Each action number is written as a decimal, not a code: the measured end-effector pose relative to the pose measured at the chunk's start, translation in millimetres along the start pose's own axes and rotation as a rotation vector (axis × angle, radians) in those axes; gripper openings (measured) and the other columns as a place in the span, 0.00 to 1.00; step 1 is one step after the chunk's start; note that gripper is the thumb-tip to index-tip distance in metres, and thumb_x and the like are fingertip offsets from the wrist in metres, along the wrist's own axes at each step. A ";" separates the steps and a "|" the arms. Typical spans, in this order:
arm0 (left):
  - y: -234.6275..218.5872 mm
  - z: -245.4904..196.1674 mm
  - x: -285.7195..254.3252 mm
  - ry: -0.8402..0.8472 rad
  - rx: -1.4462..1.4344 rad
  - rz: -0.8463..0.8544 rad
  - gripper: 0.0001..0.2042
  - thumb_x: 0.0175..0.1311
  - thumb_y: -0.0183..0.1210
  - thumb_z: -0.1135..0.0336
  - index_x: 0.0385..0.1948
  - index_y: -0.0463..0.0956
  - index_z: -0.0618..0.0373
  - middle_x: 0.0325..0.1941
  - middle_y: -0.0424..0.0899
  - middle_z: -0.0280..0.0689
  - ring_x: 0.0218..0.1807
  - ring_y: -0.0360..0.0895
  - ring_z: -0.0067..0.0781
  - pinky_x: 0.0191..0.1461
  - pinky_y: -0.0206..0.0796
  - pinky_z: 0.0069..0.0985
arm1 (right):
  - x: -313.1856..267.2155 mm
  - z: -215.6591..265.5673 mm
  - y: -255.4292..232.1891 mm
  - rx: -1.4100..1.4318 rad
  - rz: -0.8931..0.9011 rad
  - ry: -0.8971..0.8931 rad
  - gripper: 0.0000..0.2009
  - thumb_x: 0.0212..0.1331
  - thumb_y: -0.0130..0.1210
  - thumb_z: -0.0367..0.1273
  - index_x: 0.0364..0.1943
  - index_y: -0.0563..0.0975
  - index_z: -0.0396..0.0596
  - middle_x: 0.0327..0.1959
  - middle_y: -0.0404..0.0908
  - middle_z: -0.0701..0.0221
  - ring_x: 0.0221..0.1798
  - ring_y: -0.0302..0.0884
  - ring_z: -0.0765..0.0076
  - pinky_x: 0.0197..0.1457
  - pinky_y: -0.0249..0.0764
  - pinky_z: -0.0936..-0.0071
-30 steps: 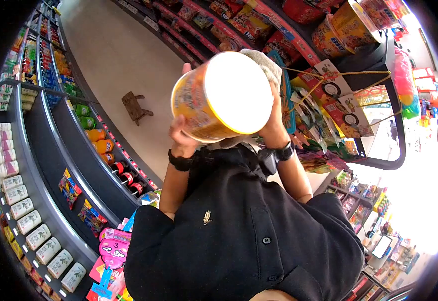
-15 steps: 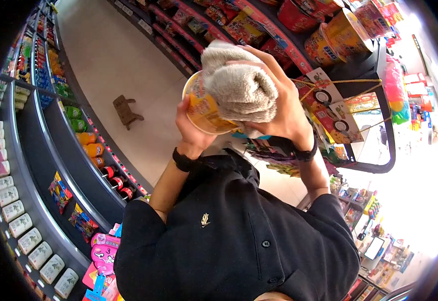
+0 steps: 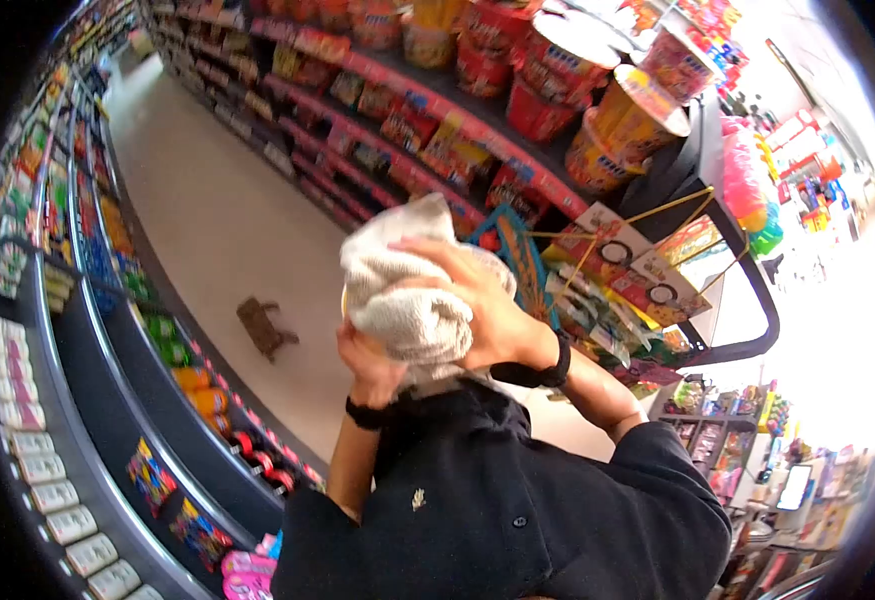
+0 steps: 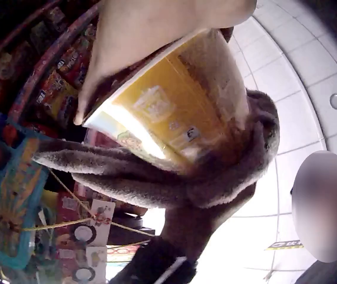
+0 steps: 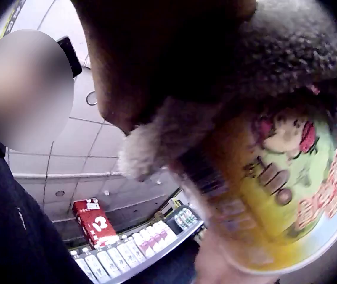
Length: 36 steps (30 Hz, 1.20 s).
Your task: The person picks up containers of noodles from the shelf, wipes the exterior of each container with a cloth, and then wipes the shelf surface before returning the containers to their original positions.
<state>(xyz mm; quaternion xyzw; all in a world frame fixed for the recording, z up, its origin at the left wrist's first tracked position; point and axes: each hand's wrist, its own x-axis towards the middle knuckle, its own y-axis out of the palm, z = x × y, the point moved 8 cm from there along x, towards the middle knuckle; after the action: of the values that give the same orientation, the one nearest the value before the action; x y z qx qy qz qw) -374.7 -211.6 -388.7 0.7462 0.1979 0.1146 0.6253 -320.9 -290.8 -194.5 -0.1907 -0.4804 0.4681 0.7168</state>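
Note:
A yellow instant noodle cup (image 4: 162,112) is held in front of the chest by my left hand (image 3: 372,362), whose fingers curl round its side. Over the cup, my right hand (image 3: 502,315) grips a bunched grey-beige cloth (image 3: 412,320), fingers spread across its folds. In the head view the cloth hides nearly all of the cup. The left wrist view shows the cloth wrapped along the cup's far side and one end. Cartoon print and red lettering on the cup (image 5: 275,189) face the right wrist camera, with cloth lying against its upper part.
Stacked noodle cups (image 3: 632,120) stand on the shelf at the upper right, above a black frame (image 3: 757,345) hung with cards. A small wooden stool (image 3: 265,328) is on the aisle floor. Shelves with bottles (image 3: 192,380) and white containers (image 3: 67,525) run along the left.
The cup's round white end faced the head camera at first. My right hand has since brought the cloth over the cup, and both hands now lie lower in view.

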 end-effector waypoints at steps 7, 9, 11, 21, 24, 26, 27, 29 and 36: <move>9.0 -10.4 9.9 0.064 0.146 0.010 0.33 0.58 0.48 0.46 0.63 0.61 0.56 0.63 0.70 0.42 0.65 0.66 0.45 0.67 0.57 0.45 | -13.1 -69.1 -23.6 0.117 -0.474 0.425 0.34 0.36 0.71 0.32 0.54 0.71 0.44 0.50 0.77 0.60 0.52 0.78 0.57 0.55 0.74 0.66; 1.9 -9.4 17.2 0.076 0.126 -0.032 0.31 0.59 0.48 0.47 0.62 0.62 0.56 0.62 0.71 0.41 0.64 0.67 0.44 0.66 0.58 0.44 | -25.3 -89.3 -20.9 0.367 -0.580 0.639 0.25 0.45 0.69 0.30 0.51 0.75 0.42 0.48 0.81 0.62 0.52 0.79 0.64 0.57 0.73 0.70; 3.6 -10.2 20.0 0.106 0.182 -0.072 0.32 0.60 0.47 0.46 0.63 0.61 0.55 0.64 0.69 0.41 0.65 0.66 0.44 0.67 0.58 0.45 | -44.0 -106.1 -19.3 0.449 -0.623 0.829 0.25 0.48 0.68 0.33 0.52 0.75 0.42 0.50 0.81 0.63 0.52 0.79 0.66 0.57 0.73 0.70; 62.7 -15.5 65.9 0.112 0.290 -0.132 0.33 0.64 0.40 0.38 0.65 0.61 0.51 0.66 0.66 0.39 0.67 0.64 0.44 0.67 0.58 0.46 | -113.3 -111.9 -32.3 0.756 -0.852 0.770 0.19 0.54 0.61 0.27 0.51 0.76 0.37 0.48 0.81 0.65 0.48 0.78 0.70 0.53 0.74 0.71; 122.8 -30.5 102.9 0.222 0.397 -0.004 0.33 0.64 0.39 0.39 0.67 0.57 0.48 0.69 0.63 0.39 0.69 0.61 0.45 0.68 0.56 0.48 | -130.4 -110.9 -40.4 0.798 -0.891 0.763 0.19 0.54 0.62 0.28 0.51 0.76 0.37 0.48 0.81 0.65 0.48 0.78 0.71 0.53 0.74 0.71; 175.1 -41.1 133.2 0.314 0.459 0.139 0.34 0.64 0.42 0.40 0.67 0.57 0.51 0.69 0.61 0.40 0.70 0.58 0.45 0.70 0.53 0.50 | -141.1 -105.1 -48.4 0.769 -0.878 0.767 0.20 0.53 0.63 0.27 0.51 0.75 0.36 0.48 0.81 0.64 0.49 0.78 0.71 0.54 0.74 0.72; 205.5 -43.4 146.1 0.343 0.485 0.218 0.33 0.64 0.43 0.42 0.66 0.58 0.52 0.68 0.63 0.41 0.69 0.59 0.46 0.70 0.53 0.51 | -146.7 -102.3 -51.1 0.775 -0.889 0.767 0.20 0.53 0.63 0.27 0.51 0.75 0.36 0.48 0.81 0.64 0.49 0.78 0.71 0.54 0.74 0.72; 255.5 -52.4 180.5 0.385 0.547 0.310 0.30 0.65 0.46 0.45 0.64 0.61 0.54 0.66 0.66 0.42 0.67 0.63 0.48 0.69 0.55 0.50 | -159.5 -96.9 -56.9 0.789 -0.933 0.783 0.21 0.52 0.63 0.27 0.52 0.74 0.36 0.48 0.81 0.64 0.50 0.78 0.71 0.54 0.73 0.72; 422.6 -28.0 246.8 0.544 0.873 0.632 0.23 0.69 0.46 0.51 0.56 0.69 0.59 0.57 0.76 0.40 0.60 0.73 0.40 0.63 0.63 0.39 | -190.7 -92.2 -72.7 0.841 -0.959 0.845 0.24 0.50 0.65 0.25 0.53 0.73 0.37 0.50 0.80 0.65 0.51 0.77 0.71 0.56 0.73 0.72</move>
<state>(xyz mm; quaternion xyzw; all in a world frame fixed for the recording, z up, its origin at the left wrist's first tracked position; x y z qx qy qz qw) -101.2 -137.6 11.3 0.9005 0.1480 0.3896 0.1240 -224.6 -473.0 -282.1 0.1648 0.0231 0.1364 0.9766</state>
